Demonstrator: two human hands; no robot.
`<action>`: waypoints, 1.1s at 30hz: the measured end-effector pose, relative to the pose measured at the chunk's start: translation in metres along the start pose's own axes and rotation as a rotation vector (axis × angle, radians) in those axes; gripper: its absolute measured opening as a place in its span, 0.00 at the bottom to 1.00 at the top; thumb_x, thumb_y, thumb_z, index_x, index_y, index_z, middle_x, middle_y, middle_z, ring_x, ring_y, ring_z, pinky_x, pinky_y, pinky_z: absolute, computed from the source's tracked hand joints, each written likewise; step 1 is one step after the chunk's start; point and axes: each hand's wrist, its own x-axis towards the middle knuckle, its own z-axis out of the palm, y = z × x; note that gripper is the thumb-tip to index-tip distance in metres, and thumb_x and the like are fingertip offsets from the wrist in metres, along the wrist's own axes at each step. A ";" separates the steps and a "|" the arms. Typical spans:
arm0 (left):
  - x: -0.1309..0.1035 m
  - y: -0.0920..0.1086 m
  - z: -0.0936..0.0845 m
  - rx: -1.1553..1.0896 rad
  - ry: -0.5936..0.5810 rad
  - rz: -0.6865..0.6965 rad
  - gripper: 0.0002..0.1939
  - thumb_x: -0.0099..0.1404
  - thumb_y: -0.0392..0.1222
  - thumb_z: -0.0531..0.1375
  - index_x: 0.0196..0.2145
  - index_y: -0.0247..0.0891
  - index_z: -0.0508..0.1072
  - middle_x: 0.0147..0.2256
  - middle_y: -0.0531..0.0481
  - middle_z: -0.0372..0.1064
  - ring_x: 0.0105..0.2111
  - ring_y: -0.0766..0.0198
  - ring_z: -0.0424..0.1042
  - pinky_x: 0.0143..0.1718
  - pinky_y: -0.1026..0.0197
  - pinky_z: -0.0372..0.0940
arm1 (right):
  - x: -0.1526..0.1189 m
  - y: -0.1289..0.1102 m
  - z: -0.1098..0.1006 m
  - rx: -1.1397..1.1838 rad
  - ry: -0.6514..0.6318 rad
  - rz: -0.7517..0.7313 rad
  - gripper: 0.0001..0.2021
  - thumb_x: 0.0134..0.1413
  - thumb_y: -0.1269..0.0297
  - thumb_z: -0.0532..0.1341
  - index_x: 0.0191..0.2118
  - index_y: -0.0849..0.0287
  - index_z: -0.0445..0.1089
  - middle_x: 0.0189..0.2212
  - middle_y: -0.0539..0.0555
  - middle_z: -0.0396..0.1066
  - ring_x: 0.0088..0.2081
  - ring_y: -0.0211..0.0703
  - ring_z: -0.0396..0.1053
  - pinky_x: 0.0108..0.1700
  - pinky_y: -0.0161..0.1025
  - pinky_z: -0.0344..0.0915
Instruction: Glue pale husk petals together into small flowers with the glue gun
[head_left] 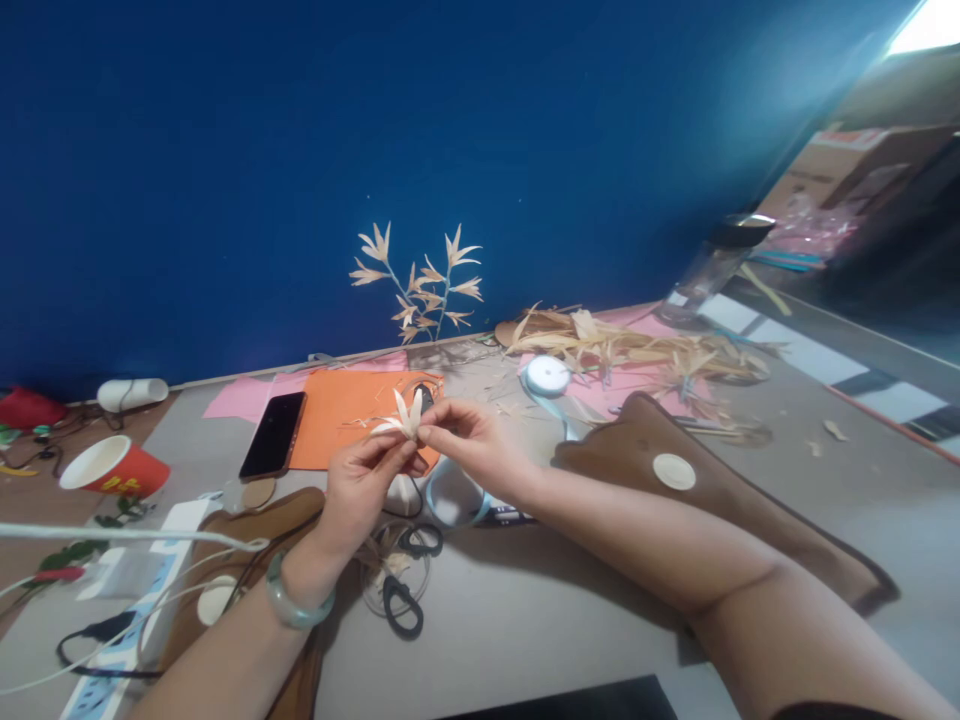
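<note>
A small pale flower of pointed husk-like petals (407,412) is pinched at its base between both hands, petals pointing up. My left hand (367,475), with a jade-green bangle on the wrist, is closed on it from below. Thumb and fingers of my right hand (469,440) press together on its right side. Behind it lies an orange sheet (330,405) with thin scraps on it. Below the hands are black-handled scissors (405,605), their blades hidden, and a roll of tape (456,495). Farther back stands a branch of similar flowers (427,290) on bluish stems.
At left are a black phone (274,437), a red paper cup (116,468), and a white power strip (146,620) with cables. Dried husks (615,345), a ribbon spool (547,376) and a brown cushion-like piece (720,490) lie at right. A blue wall (300,150) rises behind the table.
</note>
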 end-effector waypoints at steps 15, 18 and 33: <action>0.000 0.003 -0.003 -0.017 -0.137 -0.065 0.09 0.61 0.42 0.62 0.26 0.34 0.78 0.23 0.49 0.75 0.25 0.66 0.74 0.31 0.65 0.70 | -0.002 -0.005 0.001 -0.116 0.054 -0.090 0.05 0.50 0.67 0.64 0.26 0.61 0.70 0.24 0.48 0.68 0.28 0.34 0.65 0.32 0.34 0.62; 0.000 0.003 -0.004 -0.017 -0.143 -0.059 0.10 0.61 0.42 0.63 0.25 0.35 0.77 0.23 0.49 0.75 0.24 0.65 0.74 0.31 0.64 0.70 | -0.003 -0.004 0.001 -0.111 0.053 -0.091 0.05 0.50 0.66 0.64 0.26 0.60 0.70 0.24 0.48 0.68 0.28 0.34 0.66 0.33 0.35 0.62; 0.002 0.004 -0.001 -0.045 -0.098 0.001 0.11 0.58 0.45 0.65 0.25 0.35 0.75 0.22 0.51 0.72 0.23 0.66 0.72 0.28 0.65 0.69 | -0.002 -0.001 0.002 -0.022 0.018 -0.028 0.09 0.48 0.61 0.67 0.27 0.61 0.69 0.24 0.49 0.69 0.27 0.34 0.66 0.33 0.35 0.65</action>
